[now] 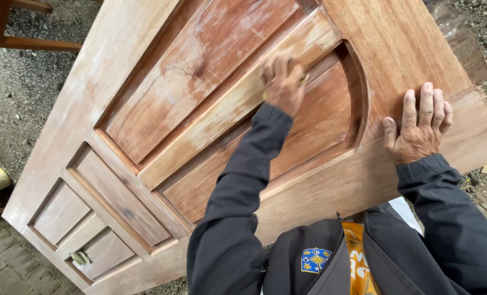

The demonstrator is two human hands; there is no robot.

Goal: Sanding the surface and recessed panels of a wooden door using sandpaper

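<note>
A small folded scrap (80, 258) lies in a lower square panel near the door's left corner. The panelled wooden door (63, 125) lies flat, its pale left stile dusty. Further right, the left hand (281, 82) is closed around a yellowish sanding pad (302, 80), pressing it on the central rail beside the arched panel (320, 117). Near the door's right edge, the right hand (418, 128) rests flat on the stile, fingers spread and holding nothing.
</note>
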